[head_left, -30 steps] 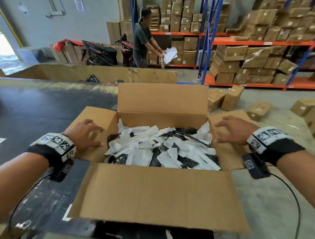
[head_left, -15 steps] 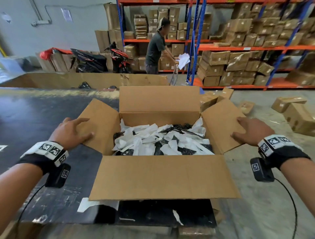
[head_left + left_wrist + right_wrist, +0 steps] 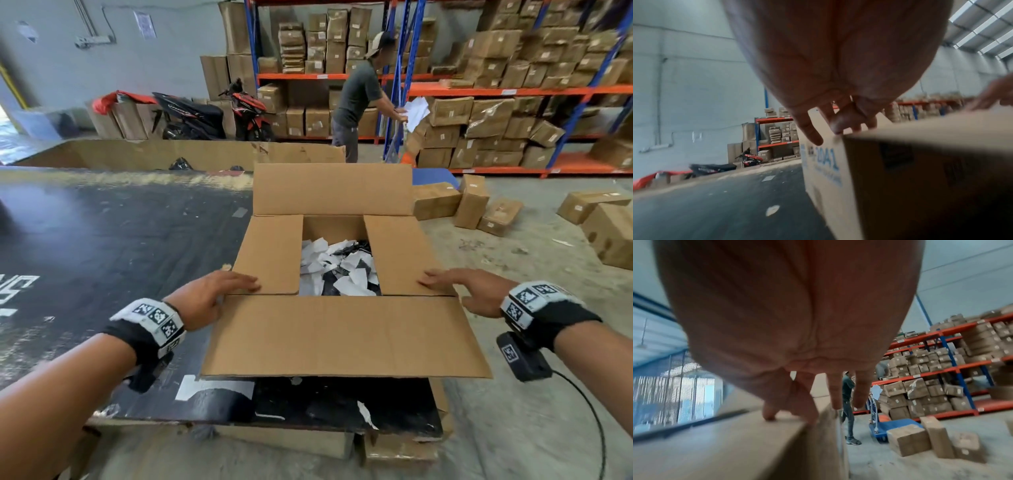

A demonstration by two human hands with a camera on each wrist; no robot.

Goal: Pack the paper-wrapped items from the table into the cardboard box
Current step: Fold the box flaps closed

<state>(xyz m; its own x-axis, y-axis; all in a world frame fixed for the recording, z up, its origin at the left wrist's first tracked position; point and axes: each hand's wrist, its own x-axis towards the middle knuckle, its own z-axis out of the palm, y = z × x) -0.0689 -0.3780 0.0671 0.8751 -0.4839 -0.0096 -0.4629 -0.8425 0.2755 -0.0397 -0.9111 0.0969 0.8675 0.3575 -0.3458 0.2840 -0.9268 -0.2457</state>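
both side flaps (image 3: 270,255) of corrugated cardboard box (image 3: 346,335) now folded flat under straight, spread fingers (image 3: 239,282)

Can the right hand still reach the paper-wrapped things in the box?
Probably yes: the side flaps are folded in, but a gap between them leaves the paper-wrapped items uncovered. The right hand rests on the right flap beside it.

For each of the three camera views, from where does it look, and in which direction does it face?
Head: sits on the person's head, looks forward and down at the cardboard box; both forearms, left hand and right hand show.
Left wrist: sits under the left wrist, looks along the palm to the fingers on the box's left flap.
Right wrist: sits under the right wrist, looks along the fingers on the box edge toward the shelves.
Shared: head and right wrist views both show the other person.
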